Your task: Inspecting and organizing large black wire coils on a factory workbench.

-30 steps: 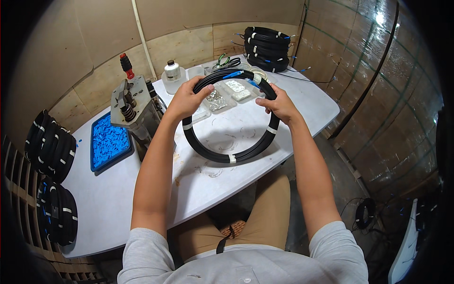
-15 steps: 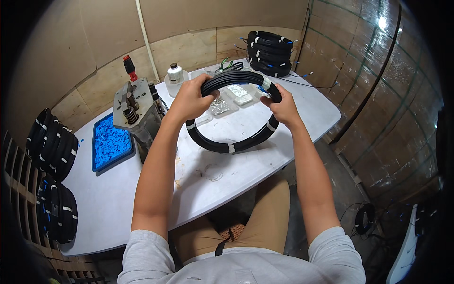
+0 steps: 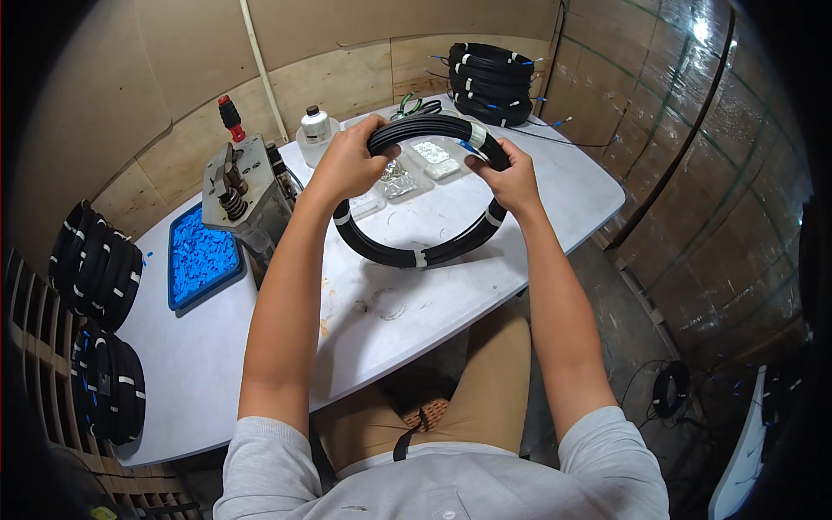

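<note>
A coil of black cable [image 3: 381, 251], bound with white tape at several spots, is held up over the white table. My left hand [image 3: 354, 160] grips its upper left side, fingers behind and thumb in front. On its upper right side, my right hand [image 3: 510, 178] is closed round the coil, close to a white tape band. A bit of blue shows beside my right thumb; I cannot make out what it is. Behind the coil lie clear trays [image 3: 404, 184] with small shiny metal parts and a silvery pack [image 3: 436, 159].
A bench press [image 3: 247, 186] with a red-and-black handle stands left, beside a blue tray [image 3: 177, 299] of small blue pieces. Coil stacks stand at the far right [image 3: 491, 85] and left edge [image 3: 95, 264]. A white bottle [image 3: 316, 126] and green-handled pliers [image 3: 406, 106] are at the back.
The coil has shifted slightly left and up in the picture with both hands still on it. My right hand has turned a little, and the view has moved slightly.
</note>
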The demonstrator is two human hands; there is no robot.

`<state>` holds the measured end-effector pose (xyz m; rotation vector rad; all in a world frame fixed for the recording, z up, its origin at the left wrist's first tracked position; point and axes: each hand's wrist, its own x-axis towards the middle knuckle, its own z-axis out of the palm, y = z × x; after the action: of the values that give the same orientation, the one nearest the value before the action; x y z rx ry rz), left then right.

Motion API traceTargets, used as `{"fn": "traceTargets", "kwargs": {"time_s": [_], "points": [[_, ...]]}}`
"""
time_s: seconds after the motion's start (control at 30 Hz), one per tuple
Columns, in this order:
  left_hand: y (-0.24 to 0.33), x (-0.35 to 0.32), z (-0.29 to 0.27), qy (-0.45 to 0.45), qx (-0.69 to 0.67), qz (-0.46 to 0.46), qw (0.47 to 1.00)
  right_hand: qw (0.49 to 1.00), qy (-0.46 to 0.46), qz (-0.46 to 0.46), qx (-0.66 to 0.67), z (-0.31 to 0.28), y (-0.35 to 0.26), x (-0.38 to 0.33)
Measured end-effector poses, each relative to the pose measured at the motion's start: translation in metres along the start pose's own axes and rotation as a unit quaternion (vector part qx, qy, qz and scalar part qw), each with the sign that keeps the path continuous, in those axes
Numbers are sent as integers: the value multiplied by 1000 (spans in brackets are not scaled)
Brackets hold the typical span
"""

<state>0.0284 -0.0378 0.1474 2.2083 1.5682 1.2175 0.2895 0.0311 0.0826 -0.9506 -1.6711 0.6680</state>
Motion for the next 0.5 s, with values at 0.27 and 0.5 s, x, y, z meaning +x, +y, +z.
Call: {"fn": "traceTargets", "kwargs": {"time_s": [0.27, 0.5], "points": [[7, 1, 5, 4, 1, -15, 1000, 996, 27, -22, 79, 1, 10, -5], [-3, 8, 8, 13, -10, -25, 1000, 999, 27, -14, 45, 3, 5, -5]]}}
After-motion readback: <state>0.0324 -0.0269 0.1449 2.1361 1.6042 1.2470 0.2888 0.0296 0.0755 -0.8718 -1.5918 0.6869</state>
